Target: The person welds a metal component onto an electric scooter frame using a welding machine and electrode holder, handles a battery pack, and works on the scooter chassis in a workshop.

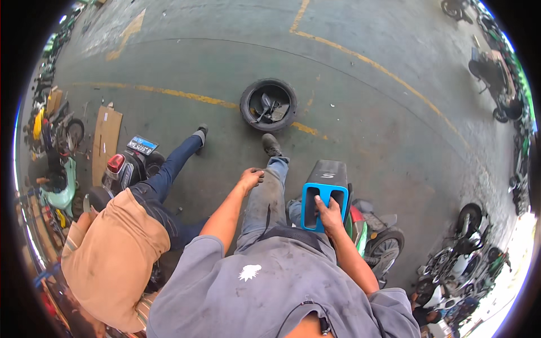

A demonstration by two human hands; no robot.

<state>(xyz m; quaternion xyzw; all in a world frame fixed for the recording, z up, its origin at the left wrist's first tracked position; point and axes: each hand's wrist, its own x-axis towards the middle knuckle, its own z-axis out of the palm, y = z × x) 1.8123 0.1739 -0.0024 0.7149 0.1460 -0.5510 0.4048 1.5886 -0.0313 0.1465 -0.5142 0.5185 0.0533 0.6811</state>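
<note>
Box (329,170): blue-black, beside right leg (295,212).
Right hand (330,216): gripping its handle (325,191), likely suiting 1-hand carry.
Left hand (252,179): half-open, seemingly empty.
Tyre (245,105): on floor (372,129), apparently keeping loose parts (278,111) together.

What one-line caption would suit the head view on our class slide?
Right hand gripping a blue-framed black box, left hand near a knee, a tyre lying ahead.

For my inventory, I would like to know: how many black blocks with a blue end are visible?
1: the block, gripped at its blue end by the person's right hand. Others may be hidden among the motorcycles toward the picture's rim.
</note>
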